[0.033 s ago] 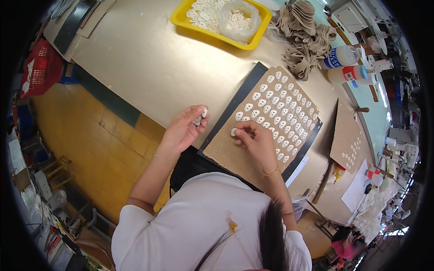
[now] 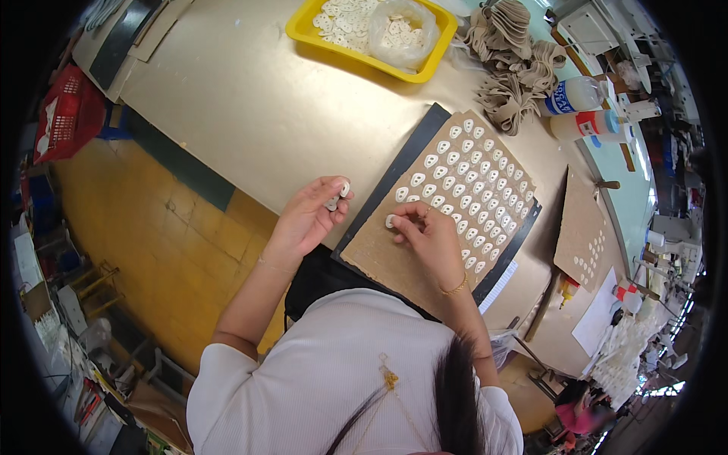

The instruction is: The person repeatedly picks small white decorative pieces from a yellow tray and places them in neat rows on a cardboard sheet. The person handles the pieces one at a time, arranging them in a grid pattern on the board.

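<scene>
A brown cardboard sheet (image 2: 371, 246) lies tilted on a dark board (image 2: 422, 129) in front of me. Rows of small white rounded-triangular pieces (image 2: 448, 183) with dark holes cover much of it. My right hand (image 2: 431, 239) is over the sheet's left part, thumb and fingers pinching one white piece (image 2: 390, 221) at or just above the cardboard, beside the nearest row. To the left, off the sheet, my left hand (image 2: 307, 216) is curled around a few more of these pieces (image 2: 344, 189), one showing between thumb and forefinger.
At the far side stands a yellow tray (image 2: 303, 38) with loose white pieces and a plastic bag (image 2: 394, 34) of them. Stacked beige fabric strips (image 2: 504, 61) and bottles (image 2: 574, 96) are at the far right. Another cardboard sheet (image 2: 569, 220) lies right. A red basket (image 2: 72, 114) stands left.
</scene>
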{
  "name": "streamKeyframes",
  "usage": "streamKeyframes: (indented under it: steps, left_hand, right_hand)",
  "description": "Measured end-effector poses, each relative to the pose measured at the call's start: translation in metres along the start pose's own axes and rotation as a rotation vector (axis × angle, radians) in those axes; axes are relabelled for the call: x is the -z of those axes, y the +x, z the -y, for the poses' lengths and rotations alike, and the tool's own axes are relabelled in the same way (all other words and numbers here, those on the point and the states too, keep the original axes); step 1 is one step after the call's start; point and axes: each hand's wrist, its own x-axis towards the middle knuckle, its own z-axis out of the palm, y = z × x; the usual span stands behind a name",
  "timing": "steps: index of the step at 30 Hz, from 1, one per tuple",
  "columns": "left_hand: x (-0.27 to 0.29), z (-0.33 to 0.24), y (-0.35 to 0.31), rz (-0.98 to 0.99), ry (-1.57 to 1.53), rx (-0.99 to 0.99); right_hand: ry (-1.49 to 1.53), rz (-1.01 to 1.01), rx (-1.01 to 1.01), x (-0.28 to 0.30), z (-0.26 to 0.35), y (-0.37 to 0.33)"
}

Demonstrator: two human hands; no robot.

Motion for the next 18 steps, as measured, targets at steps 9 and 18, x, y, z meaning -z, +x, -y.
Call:
streamKeyframes:
  steps: [9, 18]
  left_hand:
    - [-0.008, -0.002, 0.004, -0.009, 0.006, 0.053]
    - [-0.025, 0.007, -0.003, 0.057, 0.338, 0.123]
  right_hand:
    - [-0.596, -0.280, 0.462, -0.015, 0.001, 0.013]
    - [-0.153, -0.057, 0.444, -0.006, 0.033, 0.005]
